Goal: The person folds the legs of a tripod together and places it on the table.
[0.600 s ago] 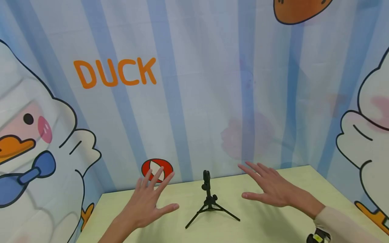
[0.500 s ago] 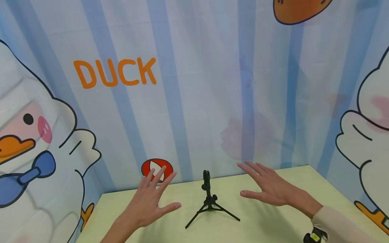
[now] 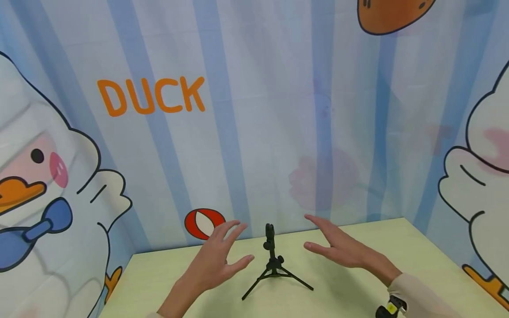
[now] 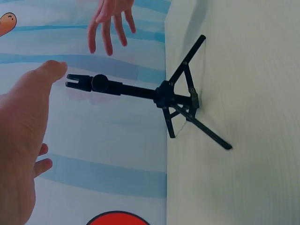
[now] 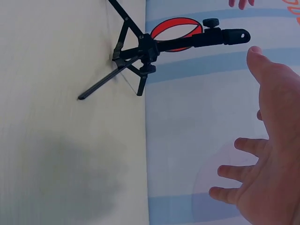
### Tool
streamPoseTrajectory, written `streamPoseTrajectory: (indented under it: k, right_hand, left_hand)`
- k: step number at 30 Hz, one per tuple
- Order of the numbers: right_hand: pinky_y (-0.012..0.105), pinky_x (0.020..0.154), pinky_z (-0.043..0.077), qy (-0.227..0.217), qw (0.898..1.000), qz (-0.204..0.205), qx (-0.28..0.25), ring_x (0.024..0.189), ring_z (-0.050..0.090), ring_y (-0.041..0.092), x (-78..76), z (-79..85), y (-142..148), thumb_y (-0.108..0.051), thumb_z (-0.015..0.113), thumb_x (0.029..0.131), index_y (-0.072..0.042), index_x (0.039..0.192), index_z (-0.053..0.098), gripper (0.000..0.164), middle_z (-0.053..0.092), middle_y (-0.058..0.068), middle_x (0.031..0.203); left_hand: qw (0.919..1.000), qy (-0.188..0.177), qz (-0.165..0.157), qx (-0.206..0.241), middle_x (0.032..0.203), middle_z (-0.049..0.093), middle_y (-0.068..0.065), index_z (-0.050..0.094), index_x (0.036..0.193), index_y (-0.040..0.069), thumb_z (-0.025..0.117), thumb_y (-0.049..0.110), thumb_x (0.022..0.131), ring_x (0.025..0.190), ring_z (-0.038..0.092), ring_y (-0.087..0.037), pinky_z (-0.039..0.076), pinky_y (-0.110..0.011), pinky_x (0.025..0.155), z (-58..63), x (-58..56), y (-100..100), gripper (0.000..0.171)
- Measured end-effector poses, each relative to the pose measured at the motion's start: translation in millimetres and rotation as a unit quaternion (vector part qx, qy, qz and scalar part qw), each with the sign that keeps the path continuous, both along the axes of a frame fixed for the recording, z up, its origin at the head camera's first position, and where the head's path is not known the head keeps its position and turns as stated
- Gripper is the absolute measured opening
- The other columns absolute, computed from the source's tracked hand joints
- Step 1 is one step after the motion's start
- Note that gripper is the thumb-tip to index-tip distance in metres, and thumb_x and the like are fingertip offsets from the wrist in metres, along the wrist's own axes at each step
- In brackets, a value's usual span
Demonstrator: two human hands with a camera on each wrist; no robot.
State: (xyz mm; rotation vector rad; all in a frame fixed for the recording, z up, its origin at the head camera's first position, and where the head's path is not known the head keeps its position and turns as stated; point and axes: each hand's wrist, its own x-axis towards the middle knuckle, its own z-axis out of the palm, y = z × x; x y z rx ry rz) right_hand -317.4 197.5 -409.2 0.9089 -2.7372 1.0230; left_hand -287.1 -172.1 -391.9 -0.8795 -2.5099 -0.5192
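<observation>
A small black tripod stand point(image 3: 273, 260) stands upright on the pale table, its legs spread. It has a short post with knobs and a forked tip, which the left wrist view shows sideways. My left hand point(image 3: 212, 260) hovers to the left of the stand, fingers extended and slightly bent, thumb toward the post. On the other side my right hand point(image 3: 342, 245) hovers with straight fingers and its thumb apart. Neither hand holds anything. In the right wrist view the thumb of my right hand point(image 5: 281, 126) overlaps the space just beyond the stand's tip point(image 5: 236, 36).
The pale yellow table point(image 3: 366, 287) meets a striped blue fabric backdrop point(image 3: 270, 132) at its back edge. Duck figures and orange letters point(image 3: 151, 96) are printed on the cloth. A dark wrist device point(image 3: 391, 307) sits at my right sleeve.
Both hands have moved inward toward the stand, the left one to the right and the right one to the left. The left fingers are more bent and closer together. The stand has stayed put.
</observation>
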Motion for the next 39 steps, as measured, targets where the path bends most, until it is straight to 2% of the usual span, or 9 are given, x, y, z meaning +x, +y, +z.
streamPoseTrajectory:
  k: [4, 8, 13, 18, 22, 24, 28, 35, 39]
  right_hand:
    - [0.068, 0.116, 0.031, -0.021, 1.000, 0.004, -0.017, 0.151, 0.032, 0.038, -3.0, -10.2, -10, -0.052, 0.058, 0.104, -0.020, 0.165, 0.028, 0.075, 0.031, 0.008, 0.166]
    - [0.069, 0.108, 0.040, -0.049, 0.998, 0.020, -0.036, 0.140, 0.045, 0.043, -6.9, -24.3, -19, -0.047, 0.059, 0.105, -0.016, 0.162, 0.035, 0.069, 0.042, 0.014, 0.159]
    - [0.062, 0.097, 0.051, -0.077, 0.994, 0.044, -0.061, 0.125, 0.058, 0.040, -9.5, -40.4, -28, -0.040, 0.057, 0.108, -0.012, 0.156, 0.042, 0.058, 0.053, 0.017, 0.146]
    - [0.048, 0.088, 0.057, -0.085, 0.991, 0.064, -0.078, 0.113, 0.065, 0.032, -10.4, -56.1, -38, -0.035, 0.057, 0.108, -0.009, 0.150, 0.049, 0.050, 0.058, 0.019, 0.138]
    - [0.042, 0.085, 0.058, -0.092, 0.989, 0.079, -0.088, 0.108, 0.067, 0.030, -10.6, -68.3, -45, -0.028, 0.058, 0.108, -0.007, 0.145, 0.054, 0.042, 0.061, 0.022, 0.133]
    - [0.040, 0.086, 0.058, -0.094, 0.988, 0.083, -0.089, 0.108, 0.067, 0.030, -10.3, -73.1, -48, -0.024, 0.058, 0.108, -0.005, 0.141, 0.057, 0.037, 0.063, 0.021, 0.131]
    - [0.038, 0.086, 0.057, -0.100, 0.988, 0.082, -0.089, 0.105, 0.067, 0.029, -9.4, -78.7, -52, -0.019, 0.058, 0.108, -0.004, 0.134, 0.062, 0.030, 0.067, 0.014, 0.122]
    - [0.032, 0.080, 0.057, -0.087, 0.989, 0.065, -0.101, 0.096, 0.068, 0.023, -10.6, -87.3, -57, -0.013, 0.058, 0.107, -0.003, 0.125, 0.066, 0.022, 0.070, 0.006, 0.111]
    - [0.033, 0.071, 0.059, -0.126, 0.983, 0.066, -0.118, 0.088, 0.068, 0.026, -11.2, -91.6, -58, -0.009, 0.057, 0.107, -0.004, 0.125, 0.067, 0.021, 0.068, 0.010, 0.111]
  left_hand:
    - [0.9993, -0.001, -0.019, 0.033, 0.151, 0.049, -0.003, 0.049, 0.154, 0.024, 0.074, 0.047, 0.096, 0.135, 0.050, -0.026, 0.056, -0.048, 0.100, -5.6, -4.7, 12, 0.067]
    - [0.9949, -0.041, -0.034, 0.086, 0.149, 0.050, 0.000, 0.050, 0.153, 0.025, 0.076, 0.040, 0.096, 0.133, 0.052, -0.021, 0.055, -0.046, 0.101, -10.0, -9.3, 25, 0.065]
    - [0.9789, -0.100, -0.050, 0.171, 0.144, 0.051, 0.007, 0.051, 0.150, 0.028, 0.078, 0.037, 0.095, 0.127, 0.055, -0.016, 0.054, -0.044, 0.102, -19.2, -16.2, 39, 0.062]
    - [0.9620, -0.112, -0.066, 0.240, 0.142, 0.054, 0.005, 0.052, 0.150, 0.028, 0.079, 0.031, 0.095, 0.122, 0.059, -0.017, 0.055, -0.042, 0.101, -32.6, -22.5, 48, 0.061]
    - [0.9467, -0.126, -0.077, 0.286, 0.141, 0.056, 0.001, 0.051, 0.151, 0.028, 0.079, 0.025, 0.095, 0.122, 0.061, -0.022, 0.055, -0.048, 0.101, -40.9, -25.5, 56, 0.063]
    - [0.9403, -0.132, -0.083, 0.303, 0.140, 0.056, -0.001, 0.051, 0.151, 0.027, 0.079, 0.022, 0.095, 0.123, 0.061, -0.027, 0.054, -0.051, 0.102, -43.8, -26.7, 59, 0.063]
    - [0.9324, -0.135, -0.093, 0.322, 0.139, 0.057, -0.005, 0.053, 0.151, 0.024, 0.078, 0.015, 0.095, 0.123, 0.061, -0.033, 0.053, -0.054, 0.102, -48.8, -29.4, 66, 0.062]
    - [0.9221, -0.120, -0.112, 0.350, 0.135, 0.059, -0.010, 0.054, 0.150, 0.017, 0.075, 0.002, 0.094, 0.119, 0.064, -0.032, 0.056, -0.043, 0.100, -52.3, -32.5, 76, 0.062]
    - [0.9155, -0.126, -0.119, 0.363, 0.135, 0.059, -0.009, 0.055, 0.149, 0.020, 0.074, -0.003, 0.093, 0.118, 0.065, -0.028, 0.055, -0.037, 0.101, -52.8, -34.3, 81, 0.063]
